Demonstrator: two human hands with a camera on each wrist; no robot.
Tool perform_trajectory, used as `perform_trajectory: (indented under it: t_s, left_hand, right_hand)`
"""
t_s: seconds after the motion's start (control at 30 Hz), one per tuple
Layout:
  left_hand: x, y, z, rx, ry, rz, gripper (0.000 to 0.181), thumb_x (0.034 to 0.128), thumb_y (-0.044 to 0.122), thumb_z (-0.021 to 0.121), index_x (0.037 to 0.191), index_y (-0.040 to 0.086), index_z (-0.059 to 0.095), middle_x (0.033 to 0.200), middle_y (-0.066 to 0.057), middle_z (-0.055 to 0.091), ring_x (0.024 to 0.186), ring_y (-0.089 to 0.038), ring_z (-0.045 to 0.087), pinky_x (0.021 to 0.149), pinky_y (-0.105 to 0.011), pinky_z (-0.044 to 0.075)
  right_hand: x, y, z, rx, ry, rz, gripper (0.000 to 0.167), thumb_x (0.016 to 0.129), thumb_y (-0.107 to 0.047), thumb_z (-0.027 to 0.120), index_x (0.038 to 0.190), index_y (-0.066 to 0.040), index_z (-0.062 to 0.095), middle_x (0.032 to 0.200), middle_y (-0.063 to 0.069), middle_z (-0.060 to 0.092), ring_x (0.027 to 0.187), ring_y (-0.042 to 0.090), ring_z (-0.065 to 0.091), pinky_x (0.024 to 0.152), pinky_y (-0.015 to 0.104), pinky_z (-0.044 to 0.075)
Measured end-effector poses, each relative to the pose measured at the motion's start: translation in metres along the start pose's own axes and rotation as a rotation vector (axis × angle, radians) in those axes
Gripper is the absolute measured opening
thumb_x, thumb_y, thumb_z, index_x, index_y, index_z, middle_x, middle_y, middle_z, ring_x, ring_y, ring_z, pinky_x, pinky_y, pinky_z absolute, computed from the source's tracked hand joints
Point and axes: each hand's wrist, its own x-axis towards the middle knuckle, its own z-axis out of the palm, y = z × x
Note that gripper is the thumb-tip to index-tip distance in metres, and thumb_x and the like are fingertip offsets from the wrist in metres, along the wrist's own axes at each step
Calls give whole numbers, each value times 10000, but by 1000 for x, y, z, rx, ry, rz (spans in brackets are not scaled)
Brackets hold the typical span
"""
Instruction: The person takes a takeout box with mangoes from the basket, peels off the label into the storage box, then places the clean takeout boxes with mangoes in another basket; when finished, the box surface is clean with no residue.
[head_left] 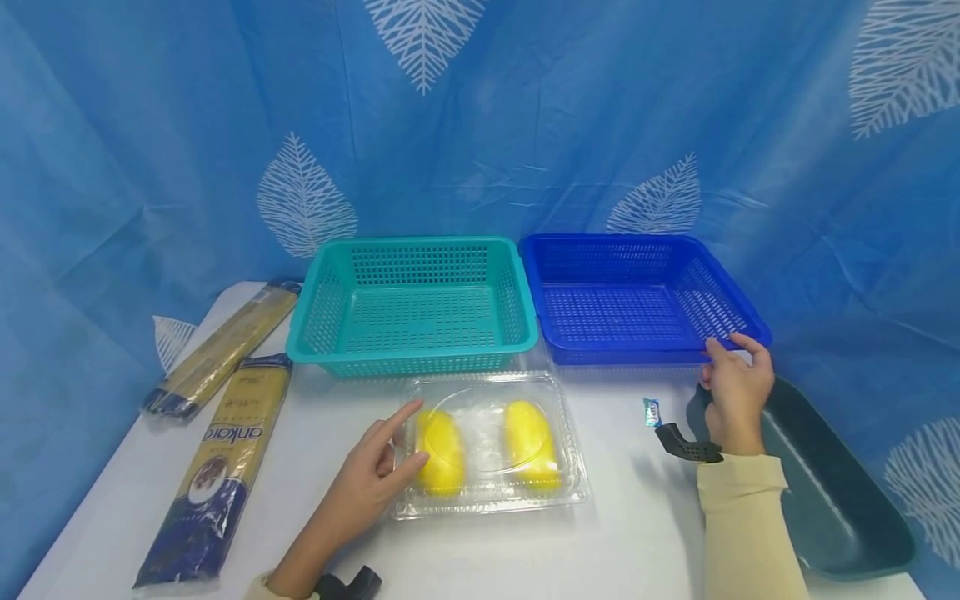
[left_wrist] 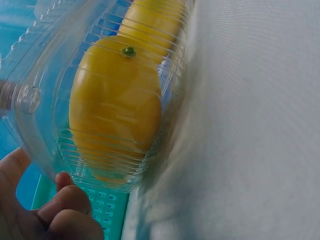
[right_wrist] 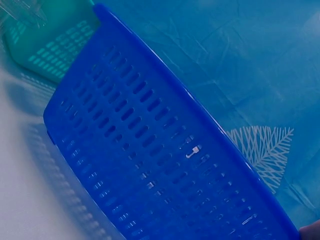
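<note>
A clear plastic clamshell container (head_left: 487, 505) holds two yellow mango-like fruits (head_left: 530, 450), one with a small green stem end. At its left edge is my left hand (head_left: 371, 467), index finger and thumb stretched out over the lid; the left wrist view shows fingertips (left_wrist: 64, 180) touching the rim. My right hand (head_left: 738, 387) pinches the front right rim of the blue perforated basket (head_left: 600, 354) between thumb and index finger. In the right wrist view only a fingertip (right_wrist: 311, 231) shows at the rim; the basket's wall fills most of that view.
A teal basket (head_left: 412, 364) stands left of the blue one. Two long pasta packets (head_left: 225, 350) (head_left: 217, 467) lie at the left. A dark green tray (head_left: 840, 500) sits at the right, partly under my arm. A small wrapped sweet (head_left: 651, 412) lies near my right wrist.
</note>
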Motion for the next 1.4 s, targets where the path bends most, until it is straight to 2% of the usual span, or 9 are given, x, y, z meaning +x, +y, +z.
perform_trajectory:
  t_s: [0.17,0.33,0.53,0.67,0.83,0.97,1.07,1.23,1.4]
  left_hand:
    - [0,1,2,9,3,8,666,935,404,749,1531,384,452,922,-33,455,618,-118,354,519,-236,357]
    - [1,3,2,-11,5,16,668,940,360,754,1536,362,452,967,-49,483,602,-107,348,508,-231,356]
    - [0,11,3,-165,8,-114,651,953,230,741,1516,393,458,1243,-102,496,608,-100,439,547,-222,443]
    - [-4,20,2,-253,31,-160,622,957,146,711,1497,361,490,1243,-138,465,579,-99,448,541,-221,443]
    - [-9,34,1,-260,32,-127,628,948,74,694,1490,331,507,1306,-142,462,542,-89,419,498,-210,410]
    - [-10,51,-3,-275,4,-106,606,968,85,661,1500,319,489,1310,-154,435,555,-110,474,512,-223,445]
    - [-7,64,-9,-283,-10,-54,593,980,87,645,1506,303,479,1296,-172,432,564,-127,503,537,-240,476]
    - [5,82,-21,-242,-7,39,580,1002,114,632,1519,312,461,1305,-169,427,564,-140,482,552,-259,472]
    - [29,98,-29,-232,3,51,541,1025,166,603,1517,345,465,1228,-149,438,653,-232,548,646,-306,537]
  right_hand:
    - [0,0,-2,20,-22,20,333,988,-159,680,1243,-202,471,810,-30,493,489,80,321,424,214,262]
    - [0,-1,-3,10,-25,20,324,986,-185,686,1227,-211,472,839,-36,526,491,69,313,416,206,248]
    - [-1,-1,-3,18,-25,27,313,989,-167,680,1223,-209,477,865,-32,562,492,72,318,414,203,252]
    - [-1,0,-1,-6,-27,35,316,996,-179,673,1239,-217,474,882,-30,553,502,74,324,427,205,260]
    - [-2,1,-3,-11,-35,32,317,998,-186,671,1240,-218,468,849,-33,541,478,73,309,427,207,252]
    - [-1,0,-5,5,-41,41,321,994,-182,676,1233,-218,464,847,-33,545,464,74,301,422,210,247]
    - [-1,-1,-6,5,-34,53,324,995,-185,677,1235,-226,463,881,-29,555,468,77,299,425,215,246]
    - [0,-1,-7,-1,-37,59,329,996,-186,675,1239,-228,459,882,-28,550,473,80,297,428,218,251]
    - [0,-3,-5,32,-57,54,334,989,-156,682,1231,-209,458,808,-35,513,452,77,292,412,217,239]
